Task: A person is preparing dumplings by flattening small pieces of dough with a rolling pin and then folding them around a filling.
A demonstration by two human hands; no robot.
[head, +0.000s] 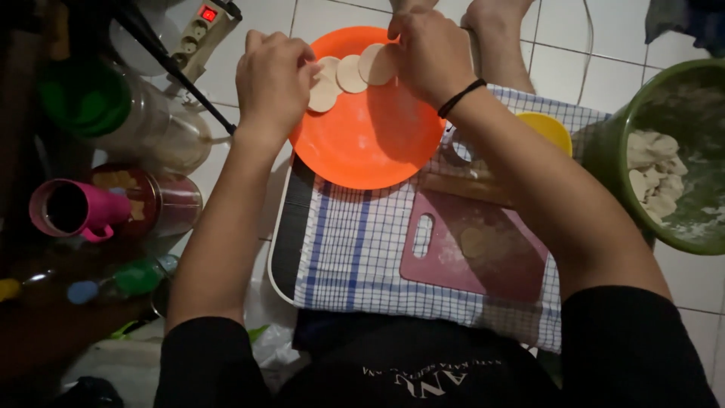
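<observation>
An orange plate [370, 143] lies at the far end of a checked cloth. Along its far rim sit three flat round dough discs [351, 73], overlapping one another. My left hand [273, 79] rests at the plate's left rim, fingers curled on the leftmost disc [325, 94]. My right hand [427, 53] reaches over the far rim, its fingers pinching the rightmost disc [375, 64]. A black band circles my right wrist.
A dark red cutting board [483, 253] with a dough disc and a wooden rolling pin [461, 185] lie on the checked cloth [355, 249]. A green bowl of dough pieces [668, 155] stands right, a yellow bowl [547, 128] beside it. Jars, a pink mug [72, 210] and a power strip [200, 30] crowd the left.
</observation>
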